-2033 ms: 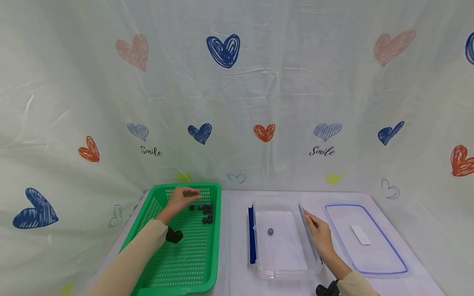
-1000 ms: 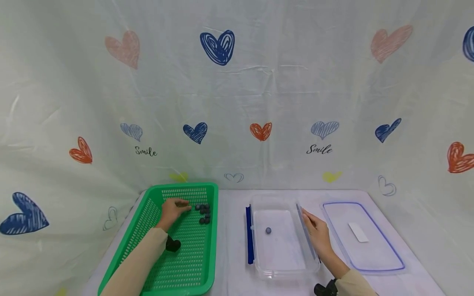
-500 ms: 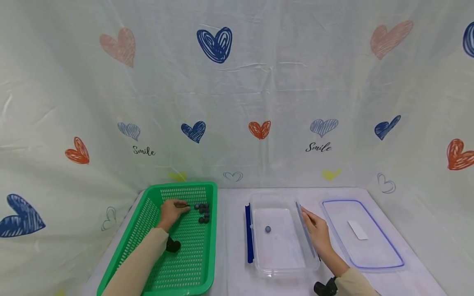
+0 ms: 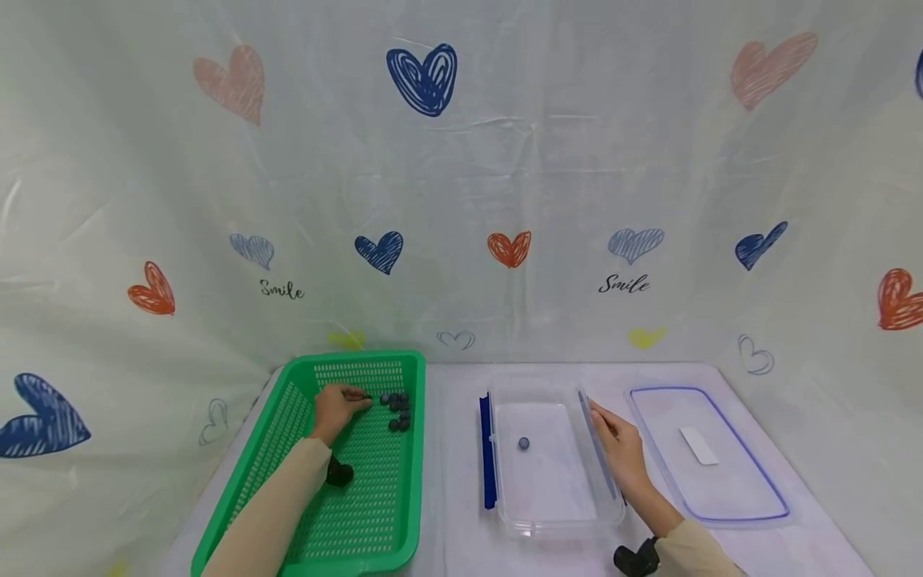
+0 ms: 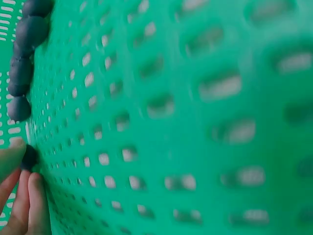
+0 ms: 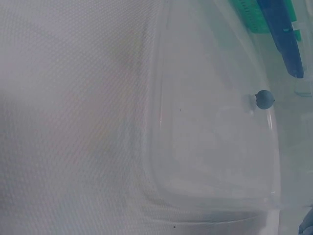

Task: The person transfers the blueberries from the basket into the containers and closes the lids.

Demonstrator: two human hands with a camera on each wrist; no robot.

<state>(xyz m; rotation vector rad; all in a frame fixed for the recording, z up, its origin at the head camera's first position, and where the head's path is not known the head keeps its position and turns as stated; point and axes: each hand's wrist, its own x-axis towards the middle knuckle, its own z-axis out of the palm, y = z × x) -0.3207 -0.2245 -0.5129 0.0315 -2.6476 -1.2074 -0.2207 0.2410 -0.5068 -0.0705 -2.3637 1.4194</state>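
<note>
In the head view my left hand reaches into the far part of a green slotted basket. Its thumb and fingertips pinch a dark blueberry, seen in the left wrist view, against the basket floor. Several more blueberries lie just to the right, along the basket's far right side. My right hand grips the right rim of a clear plastic container. One blueberry sits on the container's floor. My right hand is out of sight in the right wrist view.
A blue latch flap hangs open along the container's left side. To the right lies a clear lid with a blue seal and a white label. A heart-printed curtain stands behind the table.
My left hand has come down and left inside the basket, its fingertips closing on a blueberry lying apart from the others. The right hand keeps its place on the container. The head view shifts slightly.
</note>
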